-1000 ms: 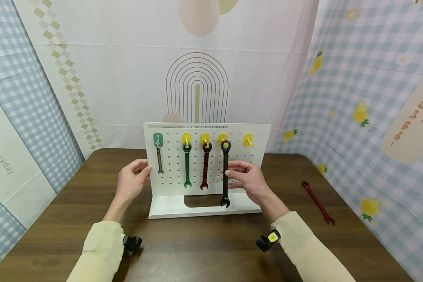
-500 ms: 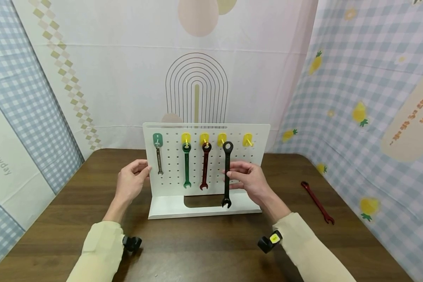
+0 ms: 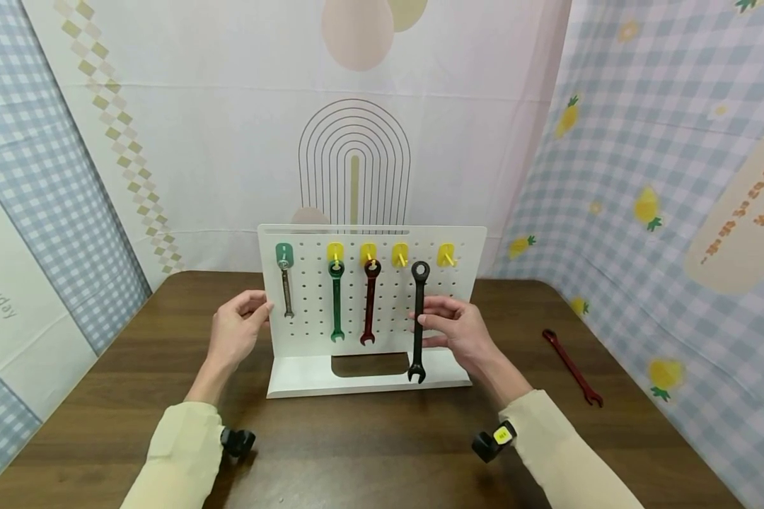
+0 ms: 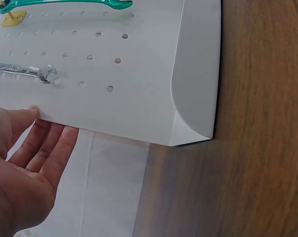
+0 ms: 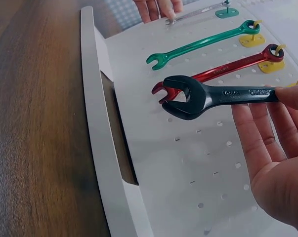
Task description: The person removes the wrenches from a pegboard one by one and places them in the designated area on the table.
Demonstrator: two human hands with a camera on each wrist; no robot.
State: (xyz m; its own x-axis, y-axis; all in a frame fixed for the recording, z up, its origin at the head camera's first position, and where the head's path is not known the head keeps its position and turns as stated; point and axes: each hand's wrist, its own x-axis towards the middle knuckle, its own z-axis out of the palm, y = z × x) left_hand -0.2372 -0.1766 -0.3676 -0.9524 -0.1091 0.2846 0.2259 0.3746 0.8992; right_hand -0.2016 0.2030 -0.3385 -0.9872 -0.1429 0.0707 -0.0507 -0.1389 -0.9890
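My right hand (image 3: 460, 326) pinches a black combination wrench (image 3: 419, 297) by its shaft, ring end up. It is off the hooks, in front of the white pegboard (image 3: 305, 304). In the right wrist view the black wrench's (image 5: 223, 95) open jaw overlaps the hanging red wrench. My left hand (image 3: 237, 326) pinches the board's left edge, thumb in front and fingers behind, as the left wrist view shows. On the hooks hang a small silver wrench (image 3: 287, 293), a green wrench (image 3: 337, 304) and a dark red wrench (image 3: 370, 304).
Two yellow hooks (image 3: 400, 256) on the board's right part bear nothing. Another red wrench (image 3: 573, 367) lies on the wooden table (image 3: 356, 452) at the right. Patterned cloths (image 3: 229, 141) hang behind and at both sides.
The black wrench was at the third yellow hook; it has come off and moved right and a little down in my right hand. My left hand stays on the board's edge.
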